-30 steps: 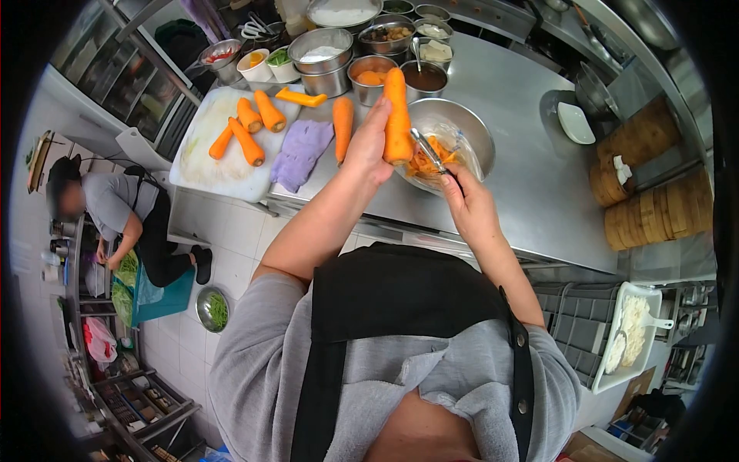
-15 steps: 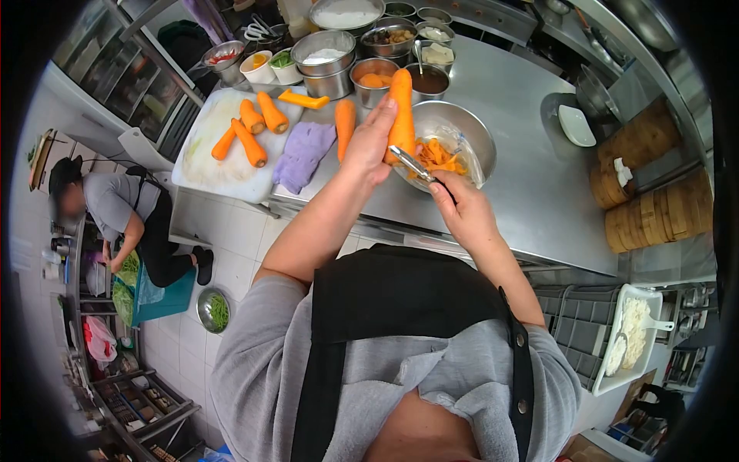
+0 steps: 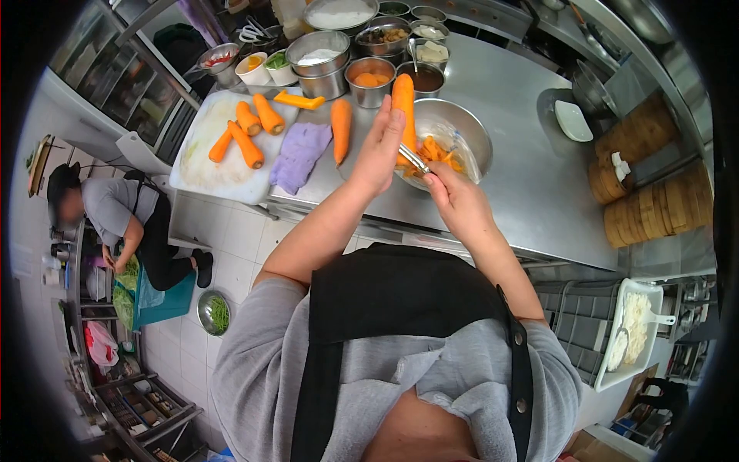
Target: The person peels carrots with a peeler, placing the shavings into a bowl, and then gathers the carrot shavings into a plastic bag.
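Note:
My left hand (image 3: 382, 150) is wrapped round an upright carrot (image 3: 404, 108), whose top sticks up above the fingers. The peeler (image 3: 414, 159) is in my right hand (image 3: 459, 199), its metal end against the lower part of the carrot. Just behind my right hand, a steel bowl (image 3: 481, 131) lined with a clear bag holds orange peelings (image 3: 440, 154). A single carrot (image 3: 341, 131) lies on the steel table left of my left hand. Several more carrots (image 3: 246, 144) rest on the white cutting board (image 3: 196, 165), with a purple cloth (image 3: 299, 158) beside it.
An orange-yellow peeler (image 3: 299, 100) lies at the board's back edge. Steel pots (image 3: 369, 94) of ingredients line the back. Bamboo steamers (image 3: 654, 215) and a white dish (image 3: 573, 122) are at the right. A co-worker (image 3: 127, 204) crouches at far left by a teal crate (image 3: 171, 302).
The carrot has dropped slightly and turned a little in my left hand. My right hand and the peeler have shifted slightly left, and the view has moved a little.

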Demonstrator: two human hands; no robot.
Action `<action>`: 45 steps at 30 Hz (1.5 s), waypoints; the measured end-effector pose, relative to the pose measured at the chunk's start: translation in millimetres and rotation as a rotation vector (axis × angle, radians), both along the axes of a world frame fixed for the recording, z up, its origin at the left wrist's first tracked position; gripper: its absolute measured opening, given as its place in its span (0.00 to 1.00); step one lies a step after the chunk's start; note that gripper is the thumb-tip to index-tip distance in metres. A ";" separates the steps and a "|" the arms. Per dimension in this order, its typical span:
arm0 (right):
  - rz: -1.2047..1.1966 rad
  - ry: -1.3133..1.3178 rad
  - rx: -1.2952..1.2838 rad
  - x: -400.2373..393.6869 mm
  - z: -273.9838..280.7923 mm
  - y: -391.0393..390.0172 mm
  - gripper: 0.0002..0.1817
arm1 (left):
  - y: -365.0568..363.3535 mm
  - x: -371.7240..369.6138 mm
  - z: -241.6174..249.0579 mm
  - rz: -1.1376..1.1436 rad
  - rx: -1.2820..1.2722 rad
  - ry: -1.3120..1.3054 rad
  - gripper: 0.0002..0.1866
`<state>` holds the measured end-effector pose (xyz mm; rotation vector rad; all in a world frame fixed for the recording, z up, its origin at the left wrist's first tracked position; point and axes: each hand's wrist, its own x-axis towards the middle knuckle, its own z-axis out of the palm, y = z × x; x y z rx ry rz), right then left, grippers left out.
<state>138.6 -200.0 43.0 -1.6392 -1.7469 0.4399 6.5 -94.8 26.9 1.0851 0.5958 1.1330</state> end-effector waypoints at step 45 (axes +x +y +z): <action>-0.083 -0.402 0.240 16.8 -25.0 20.7 0.13 | 17.7 10.3 -8.7 -0.137 -0.015 0.219 0.39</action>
